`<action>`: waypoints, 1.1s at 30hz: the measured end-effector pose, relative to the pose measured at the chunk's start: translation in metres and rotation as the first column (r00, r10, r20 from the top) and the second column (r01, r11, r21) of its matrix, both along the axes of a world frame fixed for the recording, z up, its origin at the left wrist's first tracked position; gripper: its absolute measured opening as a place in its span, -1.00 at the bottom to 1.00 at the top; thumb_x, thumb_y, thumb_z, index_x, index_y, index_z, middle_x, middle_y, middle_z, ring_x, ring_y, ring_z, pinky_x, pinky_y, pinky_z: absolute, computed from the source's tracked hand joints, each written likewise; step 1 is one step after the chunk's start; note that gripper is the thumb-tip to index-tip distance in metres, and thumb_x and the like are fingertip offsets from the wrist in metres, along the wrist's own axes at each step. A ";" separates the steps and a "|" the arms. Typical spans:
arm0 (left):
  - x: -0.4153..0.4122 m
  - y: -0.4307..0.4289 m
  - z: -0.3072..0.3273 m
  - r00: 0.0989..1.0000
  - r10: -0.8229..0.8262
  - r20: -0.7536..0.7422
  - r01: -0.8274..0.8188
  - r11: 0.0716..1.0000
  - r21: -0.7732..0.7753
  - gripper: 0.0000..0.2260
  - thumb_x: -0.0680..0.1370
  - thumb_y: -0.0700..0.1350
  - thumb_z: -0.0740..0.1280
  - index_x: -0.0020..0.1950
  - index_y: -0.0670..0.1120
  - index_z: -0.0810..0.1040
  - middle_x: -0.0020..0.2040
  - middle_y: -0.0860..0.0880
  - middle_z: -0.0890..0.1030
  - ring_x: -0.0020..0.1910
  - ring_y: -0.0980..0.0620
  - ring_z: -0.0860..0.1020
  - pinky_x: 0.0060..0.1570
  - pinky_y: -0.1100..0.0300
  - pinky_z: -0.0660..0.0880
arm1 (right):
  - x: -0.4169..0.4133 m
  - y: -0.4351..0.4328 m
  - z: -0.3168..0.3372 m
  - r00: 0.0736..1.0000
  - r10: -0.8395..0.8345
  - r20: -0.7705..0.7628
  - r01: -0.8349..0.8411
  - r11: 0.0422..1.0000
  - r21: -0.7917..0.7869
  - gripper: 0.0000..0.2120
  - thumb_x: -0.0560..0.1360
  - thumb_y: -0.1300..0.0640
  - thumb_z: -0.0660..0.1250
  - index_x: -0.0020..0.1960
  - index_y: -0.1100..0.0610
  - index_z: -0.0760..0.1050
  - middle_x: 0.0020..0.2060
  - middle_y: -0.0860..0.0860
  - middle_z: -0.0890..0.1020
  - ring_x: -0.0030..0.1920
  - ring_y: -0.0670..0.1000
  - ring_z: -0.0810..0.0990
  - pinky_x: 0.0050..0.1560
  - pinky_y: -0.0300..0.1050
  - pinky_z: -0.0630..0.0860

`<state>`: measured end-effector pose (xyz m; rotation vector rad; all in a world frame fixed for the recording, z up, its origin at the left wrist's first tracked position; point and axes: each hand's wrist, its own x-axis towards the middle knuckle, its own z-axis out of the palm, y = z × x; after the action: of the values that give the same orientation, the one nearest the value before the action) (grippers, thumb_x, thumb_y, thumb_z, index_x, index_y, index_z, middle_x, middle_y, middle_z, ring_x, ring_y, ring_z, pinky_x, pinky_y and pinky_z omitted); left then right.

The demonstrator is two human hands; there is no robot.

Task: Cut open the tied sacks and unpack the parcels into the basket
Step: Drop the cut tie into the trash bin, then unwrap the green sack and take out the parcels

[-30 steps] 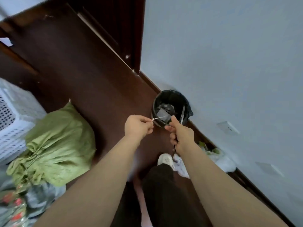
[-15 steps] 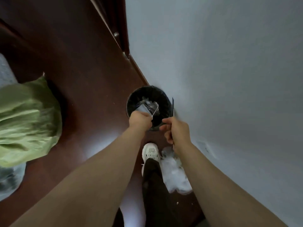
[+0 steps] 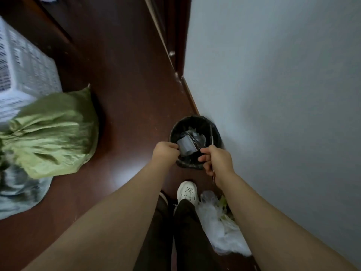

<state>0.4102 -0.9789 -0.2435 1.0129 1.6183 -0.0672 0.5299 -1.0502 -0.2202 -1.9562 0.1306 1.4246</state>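
Observation:
My left hand hovers with curled fingers over the near rim of a black bin; nothing shows between its fingers. My right hand grips a thin metal cutting tool, whose blade points up over the bin's right side. A green woven sack, tied at its left end, lies on the dark floor to the left. Behind it stands the white slatted basket. Both hands are far from the sack and the basket.
A grey plastic bag lies under the sack's near end. The bin holds grey wrapping scraps. A white plastic bag lies against the pale wall beside my white shoe. A dark door frame stands ahead.
A second ago my left hand pinched a thin white strip in front of the bin. Both hands have since come over the bin, and the strip is no longer visible.

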 end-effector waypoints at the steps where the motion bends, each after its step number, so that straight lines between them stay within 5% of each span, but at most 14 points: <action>1: -0.011 0.005 0.006 1.000 0.027 -0.003 -0.026 1.000 0.013 -0.77 0.51 -0.32 0.30 0.15 -0.24 0.61 0.01 -0.21 0.63 -0.01 -0.17 0.60 0.09 -0.03 0.56 | -0.007 0.006 0.005 1.000 0.031 0.001 -0.031 1.000 0.001 -0.81 0.54 0.23 0.15 -0.07 0.23 0.53 -0.40 0.10 0.54 -0.59 -0.05 0.28 -0.63 -0.31 0.13; 8: -0.116 0.034 0.050 0.963 0.266 -0.028 -0.262 0.959 0.104 -0.75 0.54 -0.23 0.31 0.19 -0.22 0.59 0.09 -0.23 0.64 0.10 -0.18 0.60 0.10 -0.01 0.54 | -0.085 0.061 0.037 0.957 0.289 0.001 -0.289 0.955 0.064 -0.94 0.50 0.26 0.28 -0.11 0.25 0.50 -0.40 0.09 0.55 -0.62 -0.05 0.28 -0.61 -0.29 0.10; 10: -0.146 0.038 0.056 0.952 0.306 -0.026 -0.302 0.947 0.108 -0.89 0.51 -0.27 0.31 -0.05 -0.18 0.63 -0.04 -0.20 0.63 0.02 -0.10 0.61 0.07 0.00 0.53 | -0.109 0.074 0.044 0.936 0.353 0.016 -0.353 0.931 0.091 -0.94 0.50 0.25 0.30 -0.10 0.27 0.49 -0.39 0.09 0.55 -0.66 -0.06 0.27 -0.62 -0.30 0.09; 13: -0.212 0.045 0.068 0.902 0.431 -0.029 -0.424 0.896 0.131 -0.73 0.46 -0.31 0.31 -0.38 -0.04 0.42 -0.21 -0.15 0.49 -0.18 -0.04 0.47 -0.07 0.04 0.53 | -0.168 0.099 0.059 0.880 0.474 0.007 -0.471 0.871 0.137 -0.93 0.50 0.27 0.31 -0.16 0.25 0.48 -0.39 0.10 0.54 -0.68 -0.08 0.24 -0.64 -0.32 0.05; 18: -0.334 0.058 0.076 0.770 0.638 0.014 -0.636 0.766 0.090 -0.90 0.45 -0.28 0.36 -0.16 -0.09 0.61 -0.10 -0.18 0.59 -0.07 -0.11 0.57 -0.05 0.14 0.49 | -0.284 0.141 0.080 0.762 0.648 -0.012 -0.641 0.756 0.129 -0.88 0.48 0.28 0.35 -0.02 0.34 0.54 -0.43 0.09 0.56 -0.70 -0.12 0.20 -0.64 -0.34 0.02; 21: -0.413 0.077 0.068 0.690 0.724 0.014 -0.722 0.688 0.073 -0.79 0.45 -0.26 0.38 0.08 -0.17 0.62 0.05 -0.21 0.63 0.08 -0.18 0.59 0.06 0.06 0.53 | -0.362 0.174 0.081 0.714 0.700 0.002 -0.694 0.707 0.133 -0.85 0.47 0.28 0.37 -0.02 0.36 0.55 -0.45 0.11 0.57 -0.72 -0.13 0.18 -0.64 -0.38 0.01; 25: -0.512 0.103 0.052 0.604 0.796 0.036 -0.797 0.601 0.063 -0.88 0.44 -0.31 0.38 -0.08 -0.15 0.58 0.05 -0.27 0.62 -0.01 -0.22 0.60 -0.06 0.05 0.49 | -0.461 0.214 0.070 0.680 0.733 0.002 -0.730 0.677 0.095 -0.79 0.50 0.21 0.36 -0.01 0.37 0.55 -0.44 0.13 0.58 -0.73 -0.14 0.15 -0.67 -0.39 0.01; 29: -0.591 0.133 0.040 0.553 0.832 0.045 -0.833 0.550 0.067 -0.90 0.44 -0.34 0.34 -0.12 -0.18 0.57 -0.26 -0.15 0.55 -0.30 -0.07 0.48 -0.26 0.19 0.40 | -0.537 0.253 0.064 0.621 0.784 0.003 -0.782 0.619 0.068 -0.73 0.58 0.09 0.28 -0.05 0.32 0.56 -0.41 0.12 0.56 -0.74 -0.16 0.16 -0.72 -0.35 0.05; 33: -0.635 0.161 0.022 0.529 0.848 0.034 -0.848 0.527 0.048 -0.82 0.41 -0.37 0.33 -0.30 -0.12 0.53 -0.33 -0.13 0.52 -0.36 -0.06 0.45 -0.33 0.22 0.36 | -0.584 0.288 0.046 0.562 0.827 0.006 -0.826 0.561 0.048 -0.80 0.56 0.14 0.31 -0.10 0.28 0.55 -0.42 0.11 0.52 -0.75 -0.17 0.16 -0.71 -0.36 0.04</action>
<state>-0.2250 -0.8181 -0.2218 0.1437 1.9599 0.6668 -0.0539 -0.7626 -0.1744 -2.0425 -0.9581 1.9812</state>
